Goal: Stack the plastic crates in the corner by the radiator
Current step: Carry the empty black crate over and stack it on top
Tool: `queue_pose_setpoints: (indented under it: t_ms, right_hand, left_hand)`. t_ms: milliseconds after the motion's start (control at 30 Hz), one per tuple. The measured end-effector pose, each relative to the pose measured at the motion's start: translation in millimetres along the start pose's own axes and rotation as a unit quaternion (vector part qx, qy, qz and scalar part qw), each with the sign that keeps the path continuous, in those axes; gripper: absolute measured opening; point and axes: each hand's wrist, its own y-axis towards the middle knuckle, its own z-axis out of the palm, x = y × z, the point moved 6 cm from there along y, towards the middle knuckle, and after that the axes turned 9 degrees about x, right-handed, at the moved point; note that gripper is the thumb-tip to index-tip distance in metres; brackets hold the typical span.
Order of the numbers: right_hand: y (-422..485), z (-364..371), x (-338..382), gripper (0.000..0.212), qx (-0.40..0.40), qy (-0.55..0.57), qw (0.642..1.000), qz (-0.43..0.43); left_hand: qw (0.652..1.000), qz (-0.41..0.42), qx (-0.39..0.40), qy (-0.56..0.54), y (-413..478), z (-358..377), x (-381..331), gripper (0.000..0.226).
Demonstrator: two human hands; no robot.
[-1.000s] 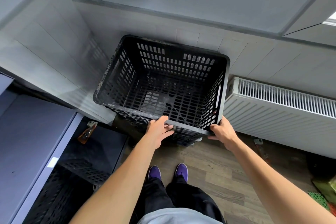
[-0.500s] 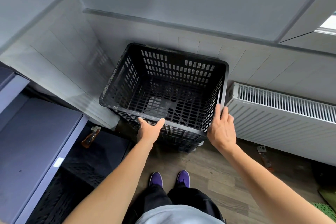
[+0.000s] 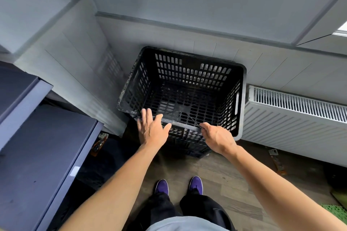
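Note:
A black perforated plastic crate (image 3: 193,73) stands in the wall corner, its right side against the white radiator (image 3: 293,118). It rests on another black crate (image 3: 189,148), of which only the front lower part shows. My left hand (image 3: 152,129) hovers flat at the near rim's left part, fingers spread and holding nothing. My right hand (image 3: 217,135) is at the near rim's right part, fingers loosely bent, fingertips touching or just off the rim, not clasping it.
A blue-grey cabinet (image 3: 37,155) fills the left side. A small orange tool (image 3: 98,144) lies on dark mesh beside it. Another tool (image 3: 276,159) lies on the wooden floor under the radiator. A green crate corner (image 3: 336,210) shows at lower right. My purple shoes (image 3: 178,185) stand before the stack.
Both hands gripped the near rim a second ago and have since let go. The right hand slid from the right corner to the near rim. The crate sits lower and farther from me.

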Motion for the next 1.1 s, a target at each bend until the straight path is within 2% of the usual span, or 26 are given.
queue_pose_setpoints:
  t_ms: [100, 233, 400, 500, 767, 1100]
  right_hand:
    - [5, 4, 8, 0.037, 0.015, -0.029, 0.999, 0.022]
    - [6, 11, 11, 0.044, 0.028, -0.006, 0.998, 0.052]
    - [10, 14, 17, 0.057, 0.035, 0.005, 0.994, 0.106]
    - [11, 14, 17, 0.059, 0.034, 0.000, 0.992, 0.122]
    - [21, 7, 21, 0.052, 0.051, -0.012, 0.989, 0.140]
    - [16, 10, 20, 0.057, 0.052, 0.017, 0.988, 0.141]
  left_hand:
    - [0.998, 0.042, 0.026, 0.037, 14, -10, 11, 0.047]
    - [0.993, 0.079, 0.070, 0.061, 37, -23, 28, 0.038]
    - [0.974, 0.124, 0.164, 0.092, 56, -28, 47, 0.049]
    - [0.966, 0.138, 0.191, 0.107, 59, -26, 49, 0.046]
    - [0.964, 0.155, 0.194, 0.097, 77, -24, 49, 0.039]
    - [0.959, 0.151, 0.209, 0.115, 73, -21, 48, 0.044]
